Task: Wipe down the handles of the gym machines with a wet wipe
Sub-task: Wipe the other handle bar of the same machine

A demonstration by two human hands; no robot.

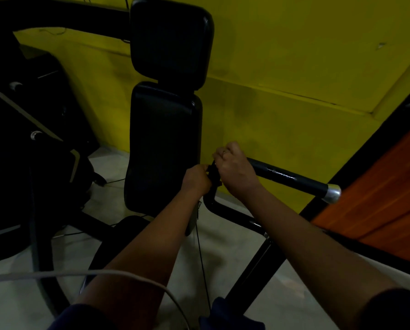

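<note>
Wiping the handle (292, 176): your right hand (235, 169) wraps its left end, left hand (197, 178) pinches a dark piece (214, 175); sweep firmly rightward.

A black head pad (170, 39) sits above a black back pad (163, 148) before a yellow wall (294, 55); orange panel (377, 186) at right, white cable (56, 273) low.

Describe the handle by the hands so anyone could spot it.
Find the tall black backrest on the yellow wall. Right of it, a black handle slants out from the right hand. Unlike the frame tubes below, its end is silver-capped.
</note>
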